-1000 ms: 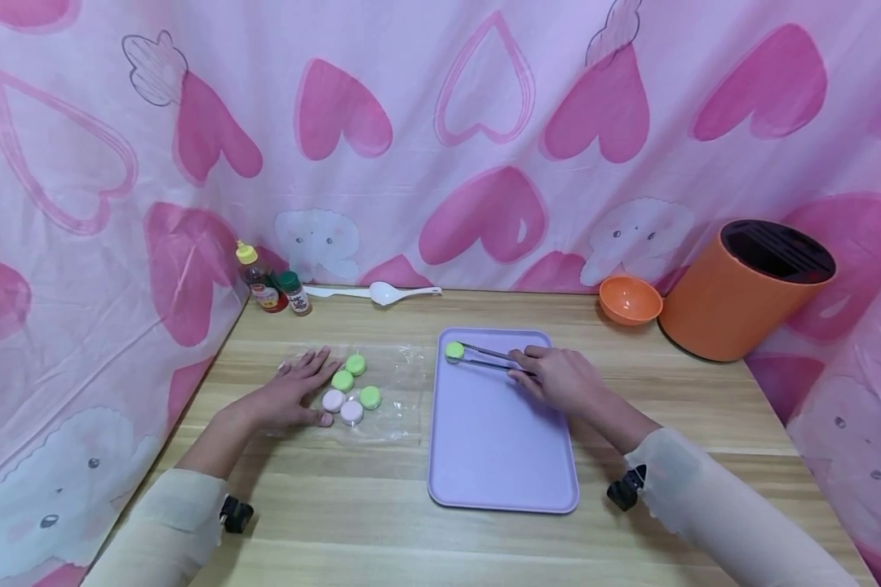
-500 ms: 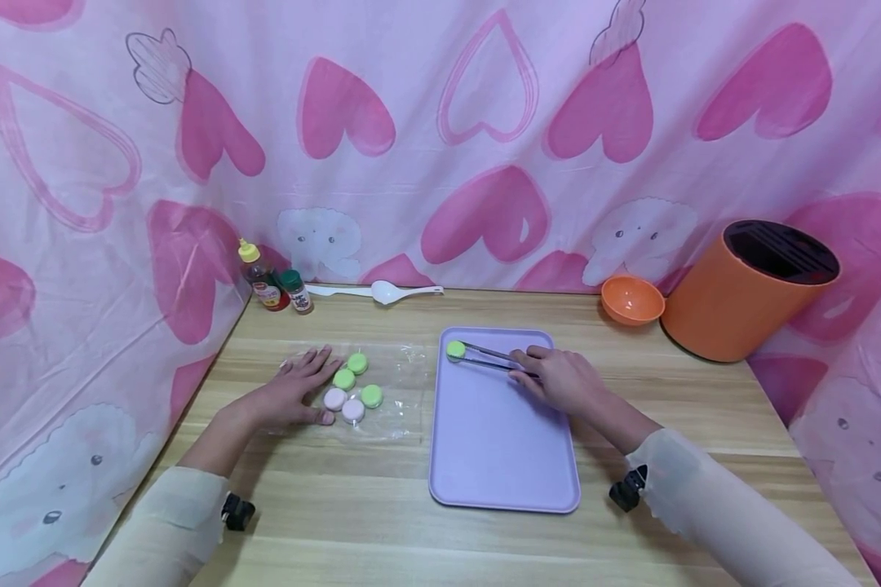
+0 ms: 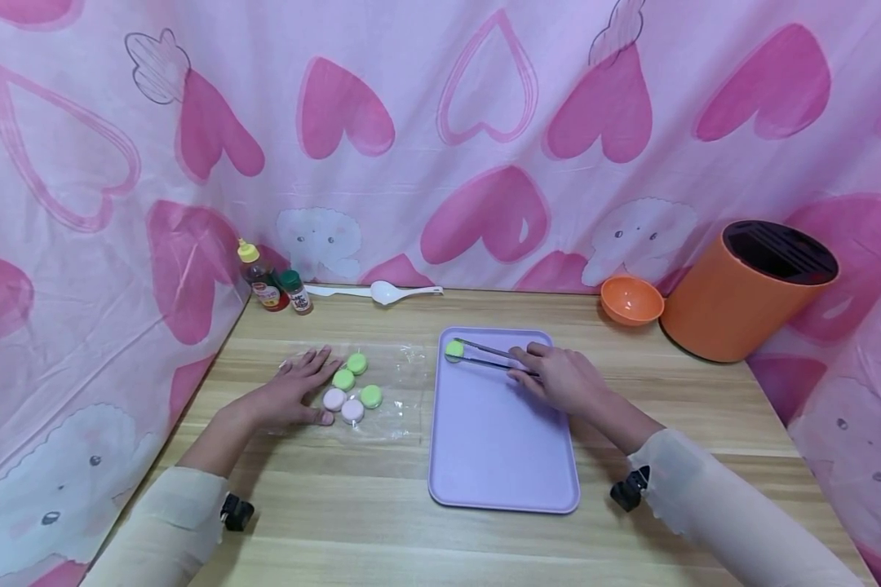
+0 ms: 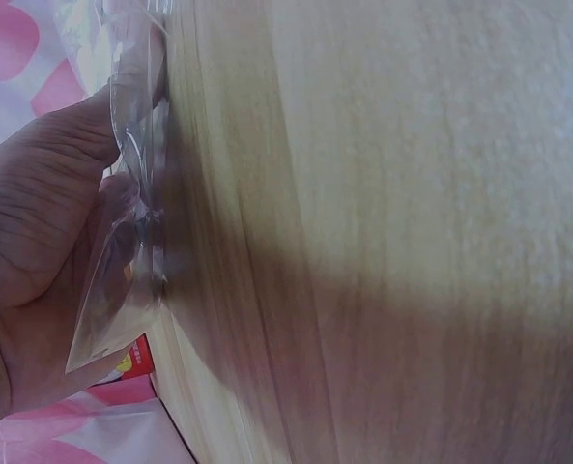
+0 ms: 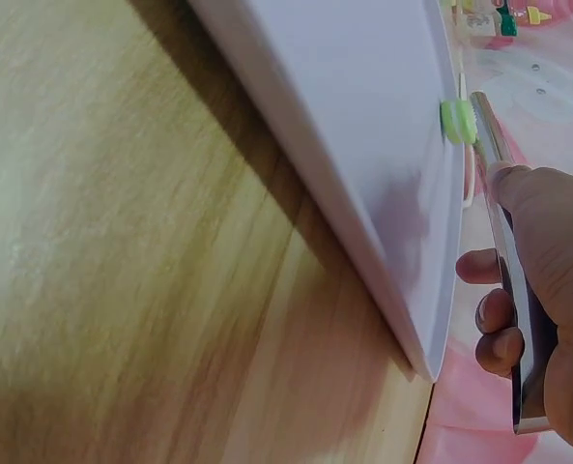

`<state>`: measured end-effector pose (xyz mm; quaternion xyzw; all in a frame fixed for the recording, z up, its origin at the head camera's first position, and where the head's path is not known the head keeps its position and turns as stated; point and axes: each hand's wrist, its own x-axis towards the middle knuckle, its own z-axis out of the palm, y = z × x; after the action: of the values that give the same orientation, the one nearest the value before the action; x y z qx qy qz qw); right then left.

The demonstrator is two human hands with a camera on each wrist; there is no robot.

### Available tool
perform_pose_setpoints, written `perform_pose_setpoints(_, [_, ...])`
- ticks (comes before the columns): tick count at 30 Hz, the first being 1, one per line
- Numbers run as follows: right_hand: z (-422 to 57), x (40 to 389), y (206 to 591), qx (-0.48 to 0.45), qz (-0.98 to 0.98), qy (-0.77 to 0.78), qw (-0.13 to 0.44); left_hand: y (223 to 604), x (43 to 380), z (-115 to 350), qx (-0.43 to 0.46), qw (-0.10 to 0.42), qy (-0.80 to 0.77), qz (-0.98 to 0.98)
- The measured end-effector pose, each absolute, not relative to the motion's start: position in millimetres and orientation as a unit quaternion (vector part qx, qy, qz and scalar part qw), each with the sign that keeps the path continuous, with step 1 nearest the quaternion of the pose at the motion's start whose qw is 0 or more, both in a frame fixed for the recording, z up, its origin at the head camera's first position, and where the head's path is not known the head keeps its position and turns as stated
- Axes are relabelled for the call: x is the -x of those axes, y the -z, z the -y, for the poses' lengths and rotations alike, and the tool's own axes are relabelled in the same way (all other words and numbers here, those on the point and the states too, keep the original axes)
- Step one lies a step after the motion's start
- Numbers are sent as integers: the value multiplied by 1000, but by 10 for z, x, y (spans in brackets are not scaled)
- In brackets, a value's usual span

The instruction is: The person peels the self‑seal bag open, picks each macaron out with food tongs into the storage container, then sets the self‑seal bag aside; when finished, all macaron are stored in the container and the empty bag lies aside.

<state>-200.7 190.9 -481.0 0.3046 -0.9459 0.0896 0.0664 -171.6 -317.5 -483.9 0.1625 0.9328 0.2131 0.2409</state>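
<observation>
"what's the right hand holding?"
"metal tongs, fingers curled round them; the tips stand slightly parted at a green macaron, left of the hand on the lilac tray. whether they pinch it, i can't tell."
"step?"
"placing, i'd judge; next calls for easing the tips wider, then backing off."
"room?"
"rims just beyond and left of the tips; bare tray nearside."
"left hand?"
"spread on clear plastic, beside other macarons."
</observation>
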Motion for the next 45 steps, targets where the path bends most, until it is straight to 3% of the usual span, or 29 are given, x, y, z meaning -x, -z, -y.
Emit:
perform_pose_setpoints(20, [-1779, 1968, 4722, -326, 939, -67, 84, 4852, 1716, 3188, -161, 242, -212, -933])
perform_pose_setpoints(29, [-1582, 1901, 4732, -409, 903, -63, 111, 4847, 1729, 3199, -166, 236, -211, -934])
perform_pose_setpoints(45, [-1124, 1820, 4834, -460, 880, -72, 89, 4841, 1714, 3198, -173, 231, -215, -933])
